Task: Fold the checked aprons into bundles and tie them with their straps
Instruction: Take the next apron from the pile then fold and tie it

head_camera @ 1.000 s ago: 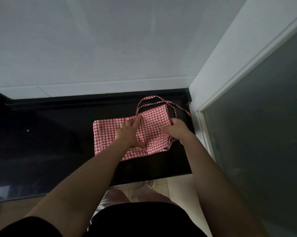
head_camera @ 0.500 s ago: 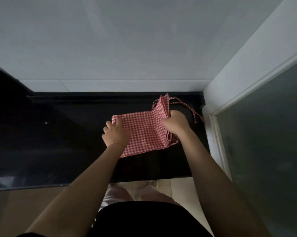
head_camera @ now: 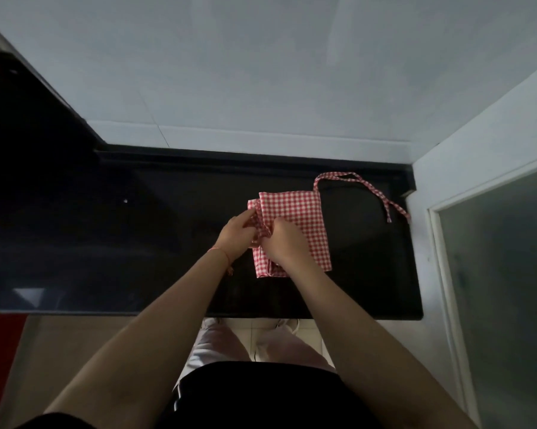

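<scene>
The red-checked apron (head_camera: 295, 224) lies folded on the black countertop (head_camera: 137, 243), toward its right end. Your left hand (head_camera: 236, 235) and right hand (head_camera: 287, 243) (side by side) both pinch the layered left edge. Beyond them, its strap (head_camera: 363, 187) loops toward the white wall (head_camera: 261, 72).

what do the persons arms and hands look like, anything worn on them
Both forearms are bare, with no sleeves, gloves, rings or watch in view. The left hand has a thin pink-red string bracelet round the wrist, with a small end hanging below it. The right hand and its wrist show nothing worn.
</scene>
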